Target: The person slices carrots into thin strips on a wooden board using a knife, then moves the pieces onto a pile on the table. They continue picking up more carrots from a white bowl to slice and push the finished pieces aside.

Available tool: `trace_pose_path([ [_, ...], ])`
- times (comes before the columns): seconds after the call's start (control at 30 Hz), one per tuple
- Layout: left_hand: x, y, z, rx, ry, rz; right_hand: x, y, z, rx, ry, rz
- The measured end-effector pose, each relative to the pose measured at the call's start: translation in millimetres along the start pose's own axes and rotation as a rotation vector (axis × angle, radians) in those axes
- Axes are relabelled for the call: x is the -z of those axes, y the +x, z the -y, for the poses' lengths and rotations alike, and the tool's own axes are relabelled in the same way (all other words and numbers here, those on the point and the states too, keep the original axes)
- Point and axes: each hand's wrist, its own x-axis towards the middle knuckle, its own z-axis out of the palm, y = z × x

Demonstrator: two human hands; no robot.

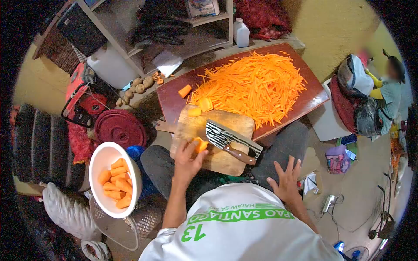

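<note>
My left hand [186, 160] is over the left side of a wooden cutting board [224, 166], its fingers closed on a short carrot piece [201, 145]. A knife with a zebra-striped blade [216, 135] and a brown handle [240, 155] lies across the board, untouched. Spread and empty, my right hand [285, 179] is at my right leg, apart from the knife. Cut carrot chunks [205, 104] sit at the board's far edge. Beyond it, a big heap of carrot strips [254, 85] covers much of a dark red tabletop [314, 95].
A white bowl [92, 178] of peeled carrots stands to my left, near a dark red round lid [119, 128]. Several potatoes [139, 88] lie by the shelf [209, 19]. At the right, another person [390, 100] is beside large pots [368, 117].
</note>
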Motion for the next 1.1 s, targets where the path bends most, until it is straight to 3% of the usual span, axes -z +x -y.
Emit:
trace_pose_path([
  [0.03,-8.6,-14.1,1.6,0.154,-0.092,0.036,-3.5,0.5,-3.3,0.040,0.016,-0.006],
  [0.13,-23.7,-36.2,5.3,0.164,-0.017,0.045,14.3,18.9,1.8,0.209,0.038,-0.090],
  [0.23,-27.9,-35.7,5.0,0.133,0.023,0.039,43.3,53.2,46.6,0.367,0.255,0.126],
  [0.27,-29.5,-32.7,6.6,0.122,0.021,0.044,36.4,60.9,56.1,0.491,0.268,0.052],
  [0.4,-34.4,-24.1,5.6,0.073,0.039,0.038,16.2,99.9,88.9,0.683,0.014,-0.003],
  [0.5,-35.0,-22.1,2.0,0.084,0.048,0.041,12.3,121.8,93.6,0.679,0.099,0.163],
  [0.6,-39.2,-24.6,-1.4,0.122,0.022,0.039,16.0,127.3,90.9,0.690,0.132,0.151],
  [0.8,-62.0,-12.1,-6.8,0.090,-0.069,0.046,55.9,136.4,80.3,0.291,0.363,0.308],
  [1.1,-83.2,21.0,-16.6,0.004,0.020,0.119,61.6,119.9,59.3,0.288,0.732,0.203],
])
